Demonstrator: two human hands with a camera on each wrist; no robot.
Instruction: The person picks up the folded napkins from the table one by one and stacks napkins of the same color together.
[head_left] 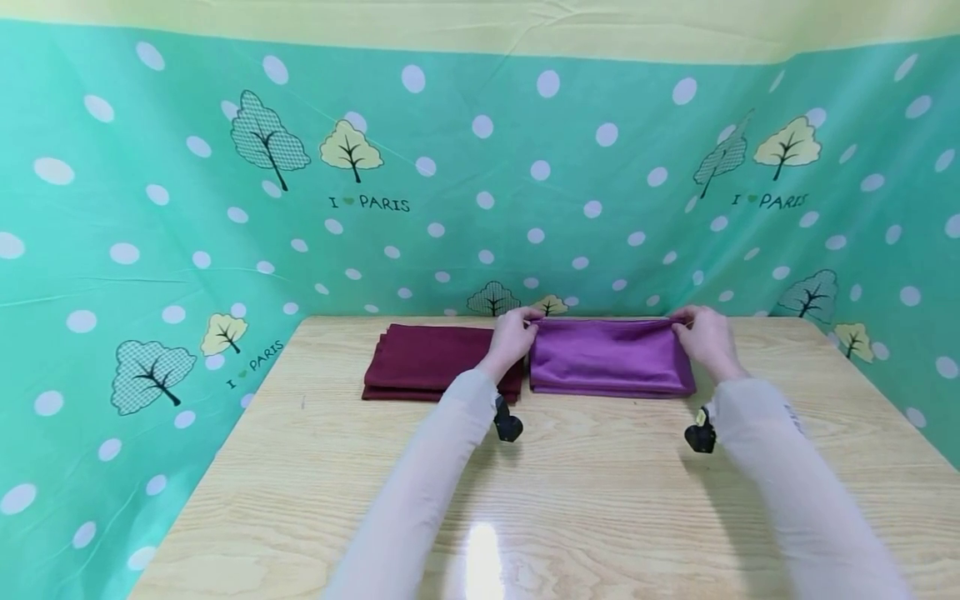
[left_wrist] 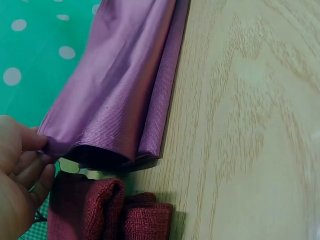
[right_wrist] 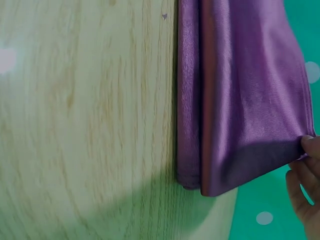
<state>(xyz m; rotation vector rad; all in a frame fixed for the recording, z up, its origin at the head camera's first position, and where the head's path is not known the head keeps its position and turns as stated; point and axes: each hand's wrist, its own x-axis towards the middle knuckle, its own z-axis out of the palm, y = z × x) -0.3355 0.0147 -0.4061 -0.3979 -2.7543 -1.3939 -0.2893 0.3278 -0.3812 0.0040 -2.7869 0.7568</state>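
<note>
A folded purple cloth (head_left: pixel 609 358) lies at the middle of the head view, toward the far edge of the wooden counter (head_left: pixel 570 500), with a folded maroon cloth (head_left: pixel 427 362) just beside it on the left. The left hand (head_left: pixel 513 337) pinches the purple cloth's far left corner, and the right hand (head_left: pixel 702 333) pinches its far right corner; both sets of fingers are narrow, closed on the top layer.

The likeliest trouble lies in that grip. In the left wrist view the fingers (left_wrist: pixel 30 150) hold only the upper layer, lifted off the layers below, so the stack could slide apart or the fold open unevenly if one hand pulls harder than the other. The fabric looks smooth and shiny, and a thin pinch might slip. The left corner also sits close to the maroon cloth, which could be dragged or rumpled by a careless sweep.

Both arms reach forward, nearly straight, sleeves running from the lower edge of the frame up to the cloth. The wrists are low near the counter, the hands turned inward toward each other across the cloth's back edge. In the right wrist view the fingertips (right_wrist: pixel 306 162) show at the lower right, gripping the corner.
</note>
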